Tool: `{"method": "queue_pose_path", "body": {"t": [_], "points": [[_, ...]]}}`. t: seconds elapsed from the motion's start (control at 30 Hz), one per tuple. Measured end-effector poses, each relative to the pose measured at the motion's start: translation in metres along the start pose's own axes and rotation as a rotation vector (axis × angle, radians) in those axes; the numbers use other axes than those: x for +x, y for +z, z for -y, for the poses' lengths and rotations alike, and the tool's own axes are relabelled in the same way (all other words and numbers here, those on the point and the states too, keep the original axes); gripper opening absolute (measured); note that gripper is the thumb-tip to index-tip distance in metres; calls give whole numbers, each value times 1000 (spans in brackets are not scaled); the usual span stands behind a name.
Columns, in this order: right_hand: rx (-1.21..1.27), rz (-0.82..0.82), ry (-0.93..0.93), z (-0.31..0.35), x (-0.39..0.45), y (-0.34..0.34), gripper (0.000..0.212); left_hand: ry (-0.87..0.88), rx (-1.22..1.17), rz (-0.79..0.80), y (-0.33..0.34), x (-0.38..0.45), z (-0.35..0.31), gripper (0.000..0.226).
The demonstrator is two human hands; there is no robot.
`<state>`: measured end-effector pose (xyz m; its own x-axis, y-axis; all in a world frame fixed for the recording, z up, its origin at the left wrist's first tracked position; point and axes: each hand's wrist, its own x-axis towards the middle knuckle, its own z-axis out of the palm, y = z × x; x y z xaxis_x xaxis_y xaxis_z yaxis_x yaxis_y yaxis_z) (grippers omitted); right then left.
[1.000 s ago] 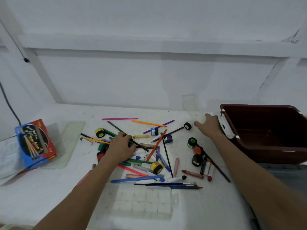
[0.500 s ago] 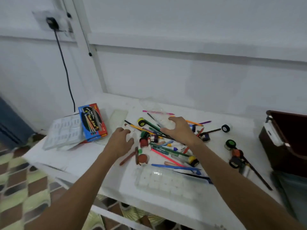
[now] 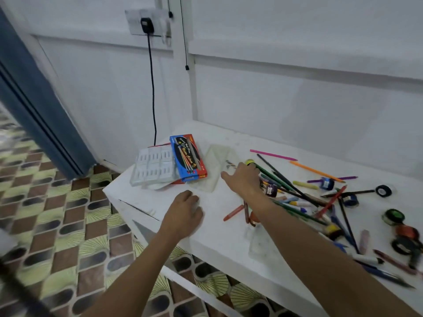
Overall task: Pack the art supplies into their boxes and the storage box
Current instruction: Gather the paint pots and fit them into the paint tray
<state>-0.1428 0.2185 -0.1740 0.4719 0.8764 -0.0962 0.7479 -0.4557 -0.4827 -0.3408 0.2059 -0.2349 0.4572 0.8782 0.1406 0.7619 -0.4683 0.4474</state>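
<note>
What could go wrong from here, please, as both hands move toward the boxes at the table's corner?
The clear palette under the blue pencil box overhangs the table corner; a nudge might tip it off. The right hand reaches across the pencil pile, so the forearm could sweep the red crayon floorward.

place: room in a home | shown by: patterned tiled floor, blue curtain, wall socket, white desk strewn with art supplies
</note>
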Motion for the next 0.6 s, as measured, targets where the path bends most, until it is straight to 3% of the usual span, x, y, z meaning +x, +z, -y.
{"method": "queue_pose_path", "body": {"t": [0.1, 0.23, 0.4, 0.6], "points": [[28, -59, 2, 20, 8, -5, 63, 30, -9, -34, 5, -1, 8, 39], [114, -115, -161, 59, 12, -6, 64, 78, -6, -78, 6, -1, 12, 43], [30, 2, -354, 111, 10, 25, 63, 91, 69, -71, -2, -2, 29, 44], [-81, 86, -376, 119, 19, 54, 77, 73, 105, -34, -7, -8, 48, 49]]}}
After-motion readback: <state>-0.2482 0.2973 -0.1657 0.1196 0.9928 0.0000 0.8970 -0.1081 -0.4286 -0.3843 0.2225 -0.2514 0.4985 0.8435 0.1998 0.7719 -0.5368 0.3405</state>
